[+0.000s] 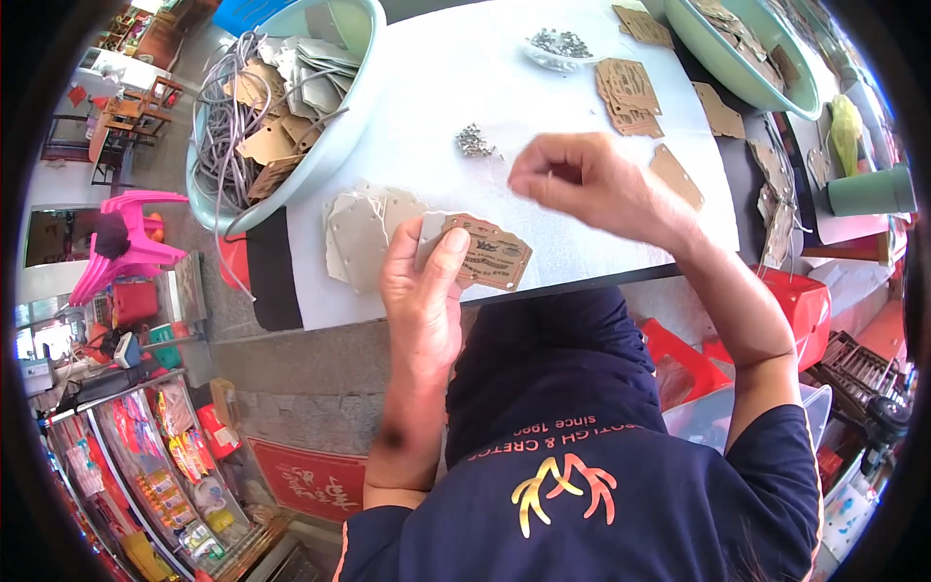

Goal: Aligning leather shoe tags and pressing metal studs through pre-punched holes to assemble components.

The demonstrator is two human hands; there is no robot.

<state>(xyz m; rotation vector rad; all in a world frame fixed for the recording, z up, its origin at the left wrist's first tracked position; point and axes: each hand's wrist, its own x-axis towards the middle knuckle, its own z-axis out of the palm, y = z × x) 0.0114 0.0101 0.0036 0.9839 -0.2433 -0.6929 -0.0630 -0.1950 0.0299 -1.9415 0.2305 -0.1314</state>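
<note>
Near the front edge of the table, the left hand (424, 301) pinches a flat tan card with clipped corners, dark print and small holes along its edge (497, 254) between thumb and fingers, just right of a loose stack of grey cards of similar shape (359, 242). Farther right, the right hand (596, 189) is raised over the white covering sheet (417, 107), fingers curled and thumb near the forefinger; whether something tiny sits between them I cannot tell.

Small silvery metal bits in a loose pile (474, 142) lie just beyond the right fingertips, so a low sweep of that hand could scatter them. The grey stack looks uneven, and a bump from the left wrist might slide cards off the near edge. Too light a pinch could let the tan card slip toward the lap.

Writing shows on the tan card as dark lettering around a small emblem, facing up. The navy cloth shirt (650, 514) bears reddish lettering above a yellow-and-red finger-like emblem, and a red rectangular board at the near left (315, 480) carries pale characters.
</note>
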